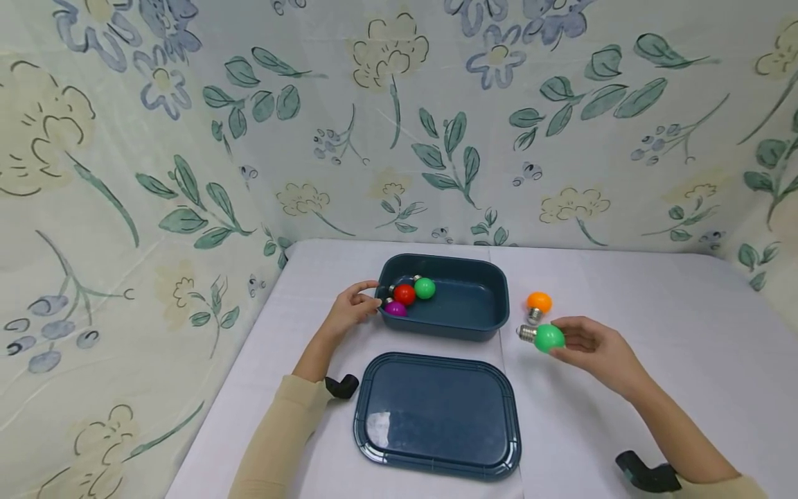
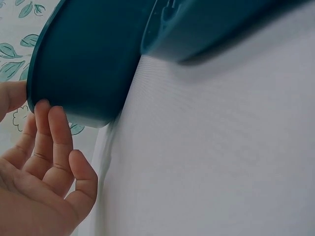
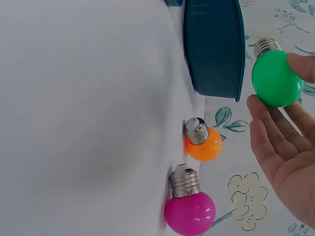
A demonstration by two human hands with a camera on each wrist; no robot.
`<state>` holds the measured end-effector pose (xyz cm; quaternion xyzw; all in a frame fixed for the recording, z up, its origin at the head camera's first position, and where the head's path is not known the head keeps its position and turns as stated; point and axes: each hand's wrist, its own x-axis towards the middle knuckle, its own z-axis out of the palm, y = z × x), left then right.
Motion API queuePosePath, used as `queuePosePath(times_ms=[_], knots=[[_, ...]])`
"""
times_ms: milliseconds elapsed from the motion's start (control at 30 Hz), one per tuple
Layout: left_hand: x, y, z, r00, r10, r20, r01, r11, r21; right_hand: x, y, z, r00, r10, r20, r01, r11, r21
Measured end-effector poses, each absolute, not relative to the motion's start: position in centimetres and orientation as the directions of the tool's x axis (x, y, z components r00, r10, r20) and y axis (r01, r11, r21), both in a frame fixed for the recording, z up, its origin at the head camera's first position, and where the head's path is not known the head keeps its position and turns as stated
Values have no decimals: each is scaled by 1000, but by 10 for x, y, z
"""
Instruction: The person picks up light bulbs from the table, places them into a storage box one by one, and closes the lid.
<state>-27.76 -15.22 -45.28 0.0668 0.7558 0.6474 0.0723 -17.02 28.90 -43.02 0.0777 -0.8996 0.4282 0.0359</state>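
Note:
My right hand [image 1: 598,350] holds a green light bulb [image 1: 548,338] by its round globe between thumb and fingers, with the metal screw base pointing left. It is raised over the table, right of a dark blue plastic box [image 1: 461,331]. At the box's left end my left hand [image 1: 350,308] pinches the rim between thumb and fingertips. Inside that end lie a red bulb [image 1: 404,294], another green bulb [image 1: 425,288] and a purple bulb [image 1: 395,309]. An orange bulb [image 1: 539,302] rests on the table just beyond the held one.
In front of the box a dark blue lid [image 1: 436,416] lies flat on the white tablecloth [image 1: 673,305]. The right wrist view shows a magenta bulb [image 3: 190,213] beside the orange one, hidden in the head view. A floral curtain [image 1: 386,173] hangs behind the table.

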Motion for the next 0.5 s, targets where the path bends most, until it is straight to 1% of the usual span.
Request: queuePosePath(times_ms=[67,267,500], knots=[[-282,-153,-461,-983,185,-13,16,155,988,-167,282,-418,-984,-124,129,-179,615,-768],[-283,-155,-457,-977,208,-36,-9,131,991,-168,270,-402,-979,-162,121,-196,600,-776],[-269,-151,-434,-972,232,-36,-4,134,991,-173,260,-400,-974,-188,128,-213,567,-796]])
